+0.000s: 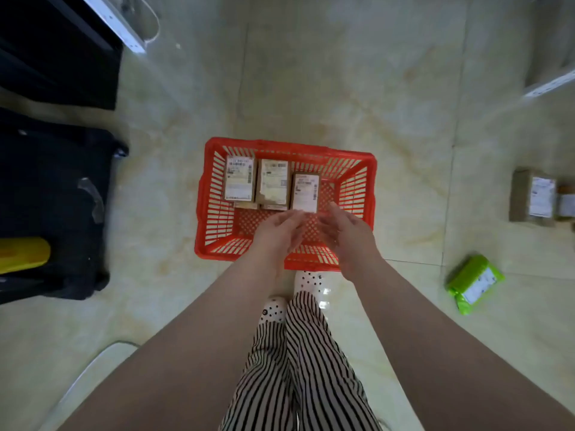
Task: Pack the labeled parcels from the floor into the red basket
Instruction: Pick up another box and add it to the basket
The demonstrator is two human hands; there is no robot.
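Note:
The red basket stands on the floor straight ahead. Three brown labeled parcels lie side by side in its far half: a left one, a middle one and a right one. My left hand and my right hand hover over the basket's near half, fingers apart, holding nothing, just short of the right parcel. On the floor at the right lie a brown labeled parcel and a green labeled parcel.
A dark bin or case with a yellow roll stands at the left. Black furniture fills the far left corner, a white shelf leg the far right. My striped trousers and dotted shoes are just behind the basket.

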